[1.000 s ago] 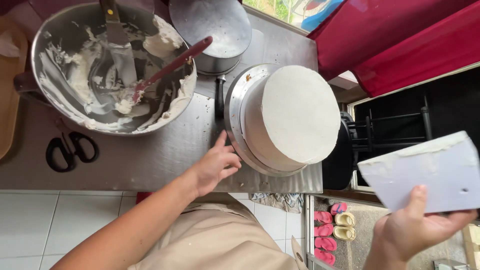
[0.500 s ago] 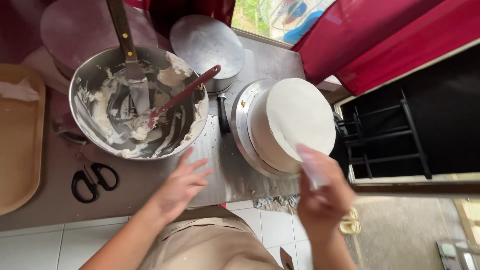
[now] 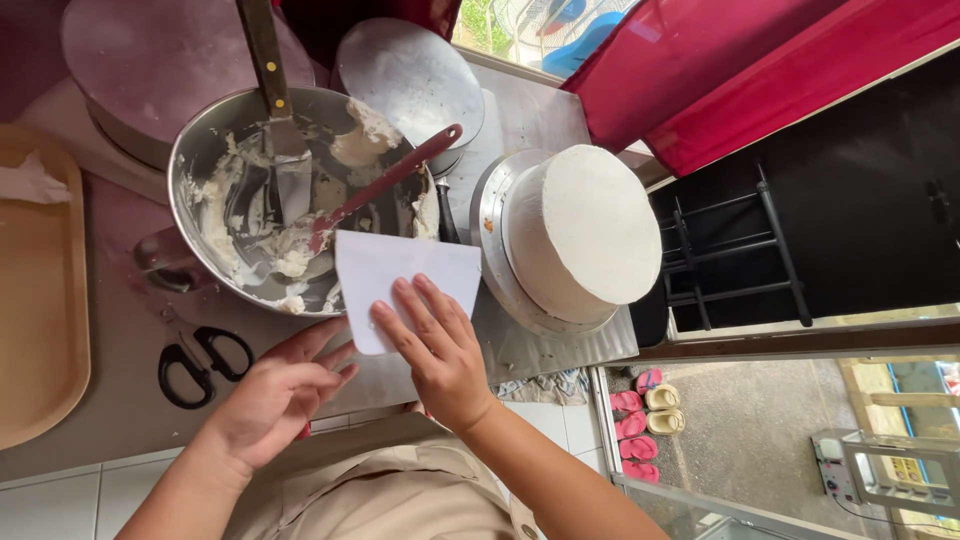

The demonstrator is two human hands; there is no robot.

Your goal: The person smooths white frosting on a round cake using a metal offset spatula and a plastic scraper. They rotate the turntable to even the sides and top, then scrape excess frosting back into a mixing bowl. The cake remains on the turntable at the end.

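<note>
Head view: right hand (image 3: 440,355) fingers (image 3: 405,310) pinch the white scraper card (image 3: 400,280), held flat over the near rim of the steel bowl (image 3: 190,160), long axis left-right. Left hand (image 3: 275,395) just beside it, fingers loosely spread, holding nothing. Iced cake (image 3: 580,225) on its turntable (image 3: 490,215) lies right of the card; red spatula (image 3: 385,180) in bowl, scissors (image 3: 200,360) on worktop (image 3: 120,320)

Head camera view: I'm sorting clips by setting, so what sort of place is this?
Probably a home kitchen or small bakery used for cake decorating: a white frosted cake on a turntable, a metal bowl smeared with icing, and a white scraper in the right hand.
</note>
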